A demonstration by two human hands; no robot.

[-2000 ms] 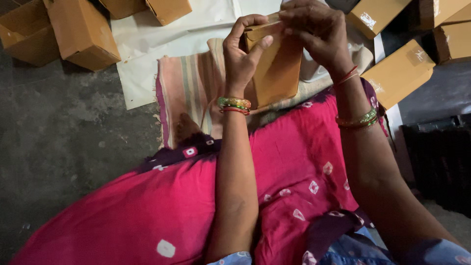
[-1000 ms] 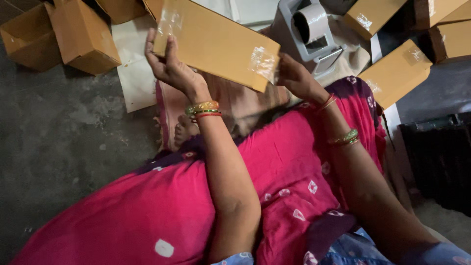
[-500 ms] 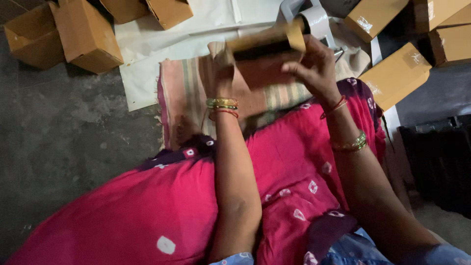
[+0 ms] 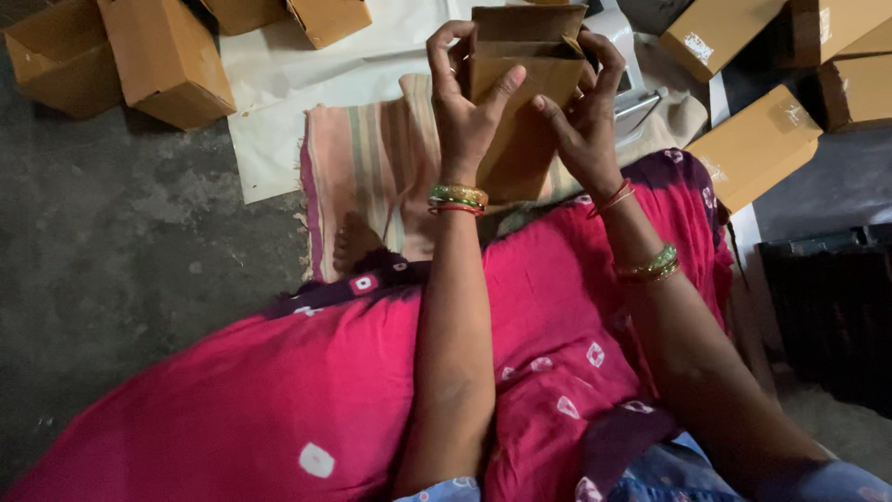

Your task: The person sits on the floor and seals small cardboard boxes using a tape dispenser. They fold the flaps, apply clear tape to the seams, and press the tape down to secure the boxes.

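Note:
Both hands hold a brown cardboard box (image 4: 520, 102) upright above my lap, one end pointing up with its flaps at the top. My left hand (image 4: 465, 102) grips the box's left side, thumb across its front. My right hand (image 4: 585, 112) grips the right side, fingers curled over the top flap. Bangles ring both wrists. Behind the box, partly hidden, sits a grey tape dispenser (image 4: 627, 74).
Several brown cardboard boxes (image 4: 158, 56) lie at the upper left, and several more boxes (image 4: 753, 144) at the upper right. A striped cloth (image 4: 362, 167) and white sheet (image 4: 279, 102) cover the grey floor. Pink fabric (image 4: 307, 381) drapes my legs. A dark crate (image 4: 827, 316) stands at right.
The box was turned from lying flat and held high to standing on end between both hands. My right hand moved from its right end onto the top flap.

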